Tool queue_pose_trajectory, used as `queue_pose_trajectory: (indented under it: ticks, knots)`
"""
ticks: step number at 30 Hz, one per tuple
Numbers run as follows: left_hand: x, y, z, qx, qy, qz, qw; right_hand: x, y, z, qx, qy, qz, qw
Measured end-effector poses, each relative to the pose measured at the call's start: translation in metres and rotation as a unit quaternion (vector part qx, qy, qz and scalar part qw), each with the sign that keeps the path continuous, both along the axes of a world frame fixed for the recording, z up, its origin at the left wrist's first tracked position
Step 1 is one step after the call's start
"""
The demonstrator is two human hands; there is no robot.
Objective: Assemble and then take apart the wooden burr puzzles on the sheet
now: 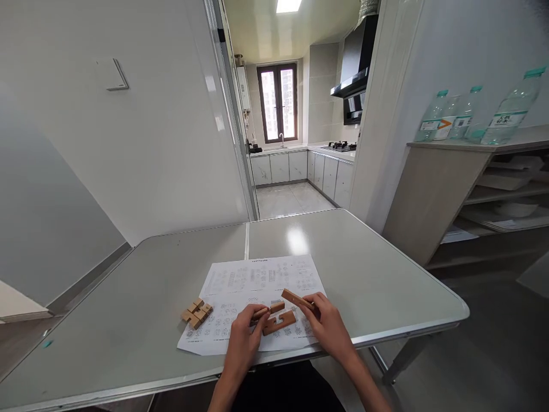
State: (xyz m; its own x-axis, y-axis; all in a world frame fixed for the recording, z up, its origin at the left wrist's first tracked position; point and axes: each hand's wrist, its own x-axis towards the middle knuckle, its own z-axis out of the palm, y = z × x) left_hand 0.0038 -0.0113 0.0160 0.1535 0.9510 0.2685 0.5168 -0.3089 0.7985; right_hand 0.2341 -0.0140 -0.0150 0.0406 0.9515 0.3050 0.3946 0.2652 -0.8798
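Basically, R hand (326, 317) is clamped on a long brown wooden bar (297, 298), its free end pointing up & L. L hand (245, 327) has thumb & fingers pinched on a slim brown wooden stick (259, 314); a short brown wooden end (277, 306) shows just past the fingertips, can't tell if same pc. Btwn hands, a flat brown wooden pc w/ cut-out notch (279, 323) is over the white printed paper (257, 277). Farther L, a light-brown notched wooden block (197, 313) straddles the paper's edge, partly on the grey-green counter (364, 274).
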Motion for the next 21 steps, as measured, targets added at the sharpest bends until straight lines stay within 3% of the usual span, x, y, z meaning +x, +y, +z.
queue_pose_trajectory:
  ticks: [6,11,15,21]
  knots:
    - [0.017,-0.022,0.021,-0.041,-0.074,0.017,0.996,-0.007,-0.019,0.021,-0.082,0.172,0.037,0.981]
    - [0.037,-0.042,0.041,-0.083,-0.098,0.007,0.992,-0.025,-0.044,0.04,-0.093,0.285,0.066,0.952]
    - [0.045,-0.052,0.049,-0.099,-0.101,0.027,0.99,-0.034,-0.059,0.043,-0.084,0.279,0.013,0.956]
    - [0.043,-0.063,0.054,-0.104,-0.064,0.032,0.992,-0.046,-0.069,0.028,-0.05,0.237,-0.047,0.969]
